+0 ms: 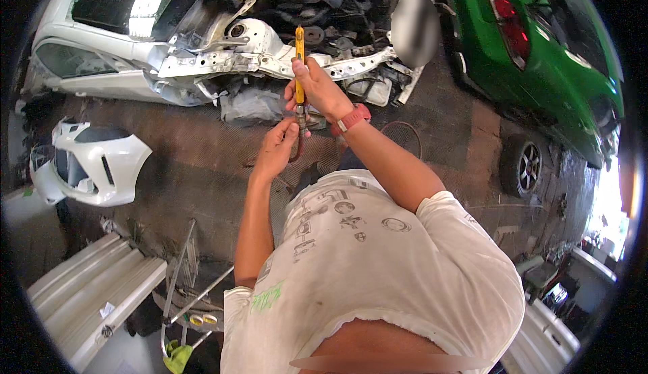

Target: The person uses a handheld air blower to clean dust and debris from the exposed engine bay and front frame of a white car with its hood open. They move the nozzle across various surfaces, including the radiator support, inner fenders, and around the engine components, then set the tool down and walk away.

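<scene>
My right hand [322, 92] is closed around a slim yellow air tool [300, 42], which points away from me. At the tool's near end is a metal hose coupling [301, 115]. The fingertips of my left hand [275, 150] pinch that coupling from the left side. A dark red hose [297, 151] runs down from it and curls to the left. Both hands are held in front of my chest, short of the white car's stripped front [270, 53]. Part of the tool's body is hidden by my right fingers.
A white bumper [108, 161] stands on the left, with white panels [101, 293] and a metal-framed stand [179, 300] nearer. On the right are a green car [540, 84] and a loose wheel [526, 165]. Clear plastic sheeting [253, 106] hangs below the white car's front.
</scene>
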`<state>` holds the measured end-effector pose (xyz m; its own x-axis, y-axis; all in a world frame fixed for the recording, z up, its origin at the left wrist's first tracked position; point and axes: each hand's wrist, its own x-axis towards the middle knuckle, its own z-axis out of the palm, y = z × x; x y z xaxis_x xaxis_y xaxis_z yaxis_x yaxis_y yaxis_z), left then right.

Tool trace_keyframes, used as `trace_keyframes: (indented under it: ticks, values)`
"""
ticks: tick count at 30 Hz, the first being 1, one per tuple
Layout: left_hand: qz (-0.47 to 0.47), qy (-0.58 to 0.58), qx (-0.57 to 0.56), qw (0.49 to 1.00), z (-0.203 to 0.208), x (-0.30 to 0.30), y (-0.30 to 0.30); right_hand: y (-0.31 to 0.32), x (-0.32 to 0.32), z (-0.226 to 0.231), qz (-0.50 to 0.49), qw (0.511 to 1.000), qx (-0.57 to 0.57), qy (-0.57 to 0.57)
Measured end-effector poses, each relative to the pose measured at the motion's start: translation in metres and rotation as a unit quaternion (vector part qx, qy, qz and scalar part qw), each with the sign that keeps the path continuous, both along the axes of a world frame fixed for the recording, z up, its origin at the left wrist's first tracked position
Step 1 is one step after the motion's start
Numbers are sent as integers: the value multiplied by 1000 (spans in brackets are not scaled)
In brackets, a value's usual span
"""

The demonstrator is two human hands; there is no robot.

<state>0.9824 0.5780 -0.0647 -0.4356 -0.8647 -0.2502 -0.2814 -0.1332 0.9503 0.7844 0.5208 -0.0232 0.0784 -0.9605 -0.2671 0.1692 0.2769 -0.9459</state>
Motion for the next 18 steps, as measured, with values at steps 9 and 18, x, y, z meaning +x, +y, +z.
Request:
trace_keyframes:
  ticks: [9,18]
  values:
    - [-175,-79,6,981,-34,4,75,121,32,-23,-269,963,30,8]
    - [-196,-305,-5,932,-118,126,116,144,-116,-59,-517,823,125,-200]
